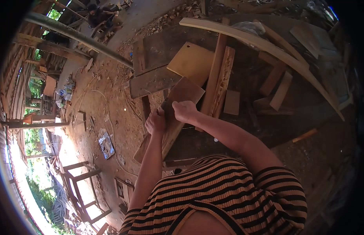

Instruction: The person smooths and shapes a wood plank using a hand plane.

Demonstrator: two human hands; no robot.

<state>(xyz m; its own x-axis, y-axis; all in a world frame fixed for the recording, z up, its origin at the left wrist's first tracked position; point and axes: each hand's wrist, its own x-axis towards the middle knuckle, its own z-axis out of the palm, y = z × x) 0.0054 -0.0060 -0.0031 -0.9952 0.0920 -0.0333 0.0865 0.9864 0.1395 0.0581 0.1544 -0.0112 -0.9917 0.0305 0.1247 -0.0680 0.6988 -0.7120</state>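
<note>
A thick brown wooden board [186, 91] lies slanted in front of me, one end toward my body. My left hand [155, 120] is closed at the board's left edge, its fingers curled around that side. Just beyond its knuckles sits a small dark thing [165, 103] that I cannot make out. Over the board's top face, my right hand [184, 111] is closed in a fist-like grip; whatever is in its fingers is hidden. Behind the board rests a yellowish flat panel [191, 60] with a small hole near its corner.
A long curved wooden strip [264, 45] arches over the dark worktable [244, 135]. Long wooden beams [219, 82] and a short block [232, 102] lie right of the board. A wooden frame [84, 184] stands lower left. Another person [101, 17] sits far off.
</note>
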